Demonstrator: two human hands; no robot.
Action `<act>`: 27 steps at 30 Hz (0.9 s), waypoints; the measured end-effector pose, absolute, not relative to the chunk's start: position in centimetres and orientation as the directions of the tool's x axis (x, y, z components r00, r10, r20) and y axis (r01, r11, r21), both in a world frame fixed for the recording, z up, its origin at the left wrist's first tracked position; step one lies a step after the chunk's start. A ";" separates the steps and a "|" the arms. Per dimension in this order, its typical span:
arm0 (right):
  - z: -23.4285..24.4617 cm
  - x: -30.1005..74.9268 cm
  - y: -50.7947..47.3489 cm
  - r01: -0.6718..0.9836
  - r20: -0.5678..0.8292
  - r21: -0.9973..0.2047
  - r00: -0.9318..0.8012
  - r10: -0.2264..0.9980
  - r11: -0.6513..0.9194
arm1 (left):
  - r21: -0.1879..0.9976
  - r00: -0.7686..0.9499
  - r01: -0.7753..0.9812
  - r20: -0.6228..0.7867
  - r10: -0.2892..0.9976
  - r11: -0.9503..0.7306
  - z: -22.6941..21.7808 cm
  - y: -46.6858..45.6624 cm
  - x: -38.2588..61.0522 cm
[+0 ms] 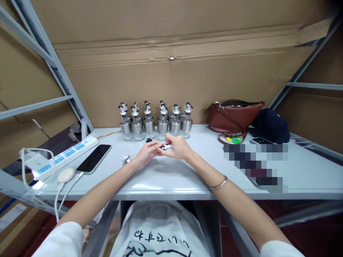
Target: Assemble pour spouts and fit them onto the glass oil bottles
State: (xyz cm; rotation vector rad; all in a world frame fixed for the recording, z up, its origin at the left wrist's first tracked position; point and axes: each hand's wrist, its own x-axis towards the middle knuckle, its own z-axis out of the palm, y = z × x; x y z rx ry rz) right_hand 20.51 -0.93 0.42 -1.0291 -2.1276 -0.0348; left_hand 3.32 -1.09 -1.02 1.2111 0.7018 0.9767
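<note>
Both my hands meet above the middle of the table, fingers closed round a small pourer spout [166, 146] with black and silvery parts. My left hand [148, 152] pinches its left end, and my right hand [177, 146] grips the right end; the fingers hide much of it. Just behind my left fingers is a small black part [149, 140]. A loose silvery pourer piece [126, 159] lies left of my left hand. Behind the hands stand two rows of glass oil bottles [163, 126] with steel sleeves and flip-lid pourer tops.
A power strip [65, 157], a phone [94, 159] and a round white charger [66, 175] with cables lie at the left. To the right are a brown handbag [233, 117], a dark cap [272, 125] and another phone [261, 141]. A cardboard wall [187, 78] closes off the back.
</note>
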 end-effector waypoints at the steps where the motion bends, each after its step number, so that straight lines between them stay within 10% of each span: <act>1: 0.4 20.5 -0.9 0.681 0.645 -0.285 -0.384 0.661 0.674 | 0.969 0.438 -0.239 0.051 0.898 0.061 -1.0 -1.1 3.3; 27: 0.5 20.4 -0.9 0.663 0.663 -0.299 -0.373 0.649 0.687 | 0.946 0.415 -0.309 0.044 0.909 0.095 -0.3 -1.0 3.1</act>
